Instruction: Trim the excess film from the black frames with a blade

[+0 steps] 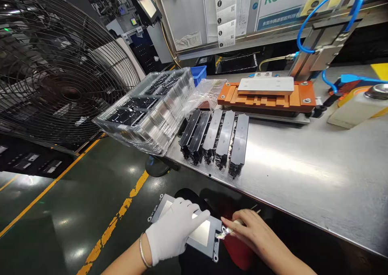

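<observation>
In a white glove, my left hand point(178, 228) is closed over a flat dark grey plastic panel point(209, 244) with a pale rectangular middle and small lugs at its corners. The panel is held tilted in front of the bench edge. My bare right hand point(253, 230) grips a small knife-like tool point(235, 225) with a pale handle and a shiny tip. That tip is at the panel's right end, beside a corner lug; whether it touches is unclear. My fingers cover part of the tool.
On the metal bench point(287, 161) stands a row of stacked dark plastic parts point(239, 143). Behind it sit an orange fixture point(266, 97) and a bottle point(357, 107). A plastic-wrapped clear crate point(160, 125) of black parts lies left, near a large fan point(69, 85).
</observation>
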### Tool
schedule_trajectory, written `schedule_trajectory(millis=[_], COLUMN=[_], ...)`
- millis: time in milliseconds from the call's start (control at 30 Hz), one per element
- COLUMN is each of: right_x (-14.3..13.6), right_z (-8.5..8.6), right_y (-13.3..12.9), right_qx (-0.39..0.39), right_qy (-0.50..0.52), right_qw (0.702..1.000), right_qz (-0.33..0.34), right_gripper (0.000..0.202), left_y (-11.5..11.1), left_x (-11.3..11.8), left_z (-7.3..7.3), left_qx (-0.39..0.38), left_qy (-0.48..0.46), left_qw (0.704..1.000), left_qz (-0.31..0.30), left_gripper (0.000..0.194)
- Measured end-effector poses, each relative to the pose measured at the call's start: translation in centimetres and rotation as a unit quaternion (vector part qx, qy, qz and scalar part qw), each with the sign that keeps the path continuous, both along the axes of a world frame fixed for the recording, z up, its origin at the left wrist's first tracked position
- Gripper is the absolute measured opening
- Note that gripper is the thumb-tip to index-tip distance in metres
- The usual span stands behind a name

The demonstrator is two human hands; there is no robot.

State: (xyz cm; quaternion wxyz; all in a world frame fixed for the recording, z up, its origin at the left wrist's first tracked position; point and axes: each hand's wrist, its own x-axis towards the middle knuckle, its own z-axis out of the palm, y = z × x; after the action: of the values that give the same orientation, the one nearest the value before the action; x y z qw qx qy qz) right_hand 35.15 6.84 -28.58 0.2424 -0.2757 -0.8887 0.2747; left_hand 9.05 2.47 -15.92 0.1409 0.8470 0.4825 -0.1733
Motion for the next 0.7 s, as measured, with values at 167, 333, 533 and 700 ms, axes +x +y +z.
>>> schedule_trajectory(millis=[167,333,533,700], right_x=[-0.1,-1.8,-2.8,-2.6], right_z=[1.3,2.1,1.7,1.7], right_y=[-1.3,-3.5,-3.9,-3.4], right_qx=[-0.243,-0.538,-0.548,-0.548], right_qy=[-0.014,-0.011,-0.005,-0.022], right_qw=[0.969,0.841,0.834,0.832], right_qz=[-0.038,-0.066,-0.064,-0.081], right_gripper=[0.033,0.052,0.052,0.052], left_y=[-0.8,-1.6,-2.1,-2.1], left_x=[1.0,2.1,2.2,2.1], left_z=[-1.2,-2.4,-3.3,-3.7], left_qx=[0.021,0.024,0.057,0.077], left_qy=[0.033,0.046,0.033,0.002], left_qw=[0.994,0.979,0.976,0.973], left_qz=[0.103,0.195,0.206,0.218], left_gripper=[0.085,0.089,0.09,0.088])
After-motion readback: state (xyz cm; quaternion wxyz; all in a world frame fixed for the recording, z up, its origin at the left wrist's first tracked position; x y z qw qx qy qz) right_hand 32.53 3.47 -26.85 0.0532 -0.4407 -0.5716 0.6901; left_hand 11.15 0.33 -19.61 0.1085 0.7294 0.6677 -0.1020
